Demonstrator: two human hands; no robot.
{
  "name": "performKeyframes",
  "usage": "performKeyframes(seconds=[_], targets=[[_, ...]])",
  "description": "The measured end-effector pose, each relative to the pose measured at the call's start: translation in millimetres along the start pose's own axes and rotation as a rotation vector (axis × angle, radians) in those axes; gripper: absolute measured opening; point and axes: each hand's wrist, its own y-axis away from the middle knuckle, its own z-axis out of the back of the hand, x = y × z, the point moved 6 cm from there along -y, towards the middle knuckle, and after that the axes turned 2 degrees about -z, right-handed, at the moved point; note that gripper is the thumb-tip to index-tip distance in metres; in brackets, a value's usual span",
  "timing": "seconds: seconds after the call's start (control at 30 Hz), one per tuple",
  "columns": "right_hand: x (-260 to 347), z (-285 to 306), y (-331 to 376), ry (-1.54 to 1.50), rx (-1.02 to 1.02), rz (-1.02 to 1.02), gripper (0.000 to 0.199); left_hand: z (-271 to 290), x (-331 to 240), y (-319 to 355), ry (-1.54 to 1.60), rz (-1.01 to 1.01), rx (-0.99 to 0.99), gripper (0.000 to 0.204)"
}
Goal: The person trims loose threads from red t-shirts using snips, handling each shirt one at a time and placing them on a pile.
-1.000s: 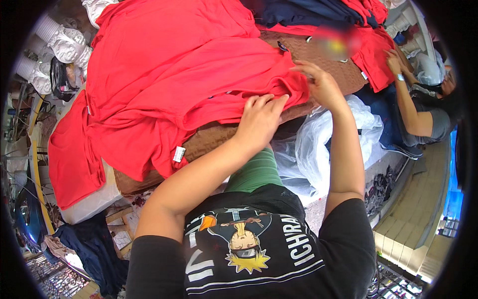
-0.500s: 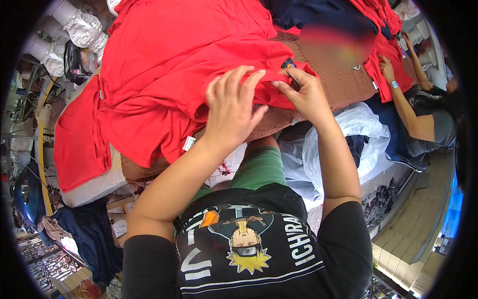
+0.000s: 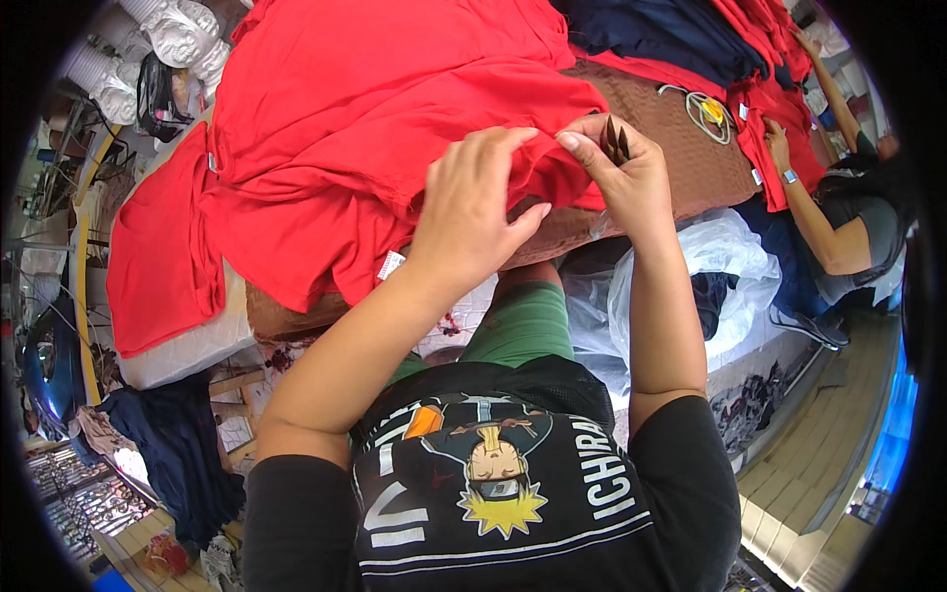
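A large red garment lies spread in folds before me, with a small white label at its near edge. My left hand rests over the near folds, fingers stretched out and thumb apart, beside the cloth's edge. In my right hand is a pair of dark thread snips, pointed blades sticking up between the fingers. That hand's thumb and forefinger pinch together near the red cloth; whether they hold a thread or a bit of fabric I cannot make out.
The garment covers a brown quilted pad, where a pale cord with a yellow piece lies. Dark navy cloth is behind. Below the table's right side sits a clear plastic bag. At right, another person's hand touches red cloth.
My right hand has shifted slightly right, and the snips' blades now point upward. The dark label between my hands is out of sight. The cord with the yellow piece has come into view.
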Motion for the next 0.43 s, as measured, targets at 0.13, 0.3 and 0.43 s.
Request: performKeyframes(seconds=[0.13,0.3,0.43], targets=[[22,2,2,0.029,-0.029,0.027,0.011,-24,26,-1,0.556,0.24,0.137,0.043],[-5,3,2,-0.112,-0.021,0.03,0.01,-4,18,7,1.158,0.429,0.32,0.038],[0,-6,5,0.065,0.006,-0.037,0.013,1,20,15,1.034,0.455,0.321,0.04]])
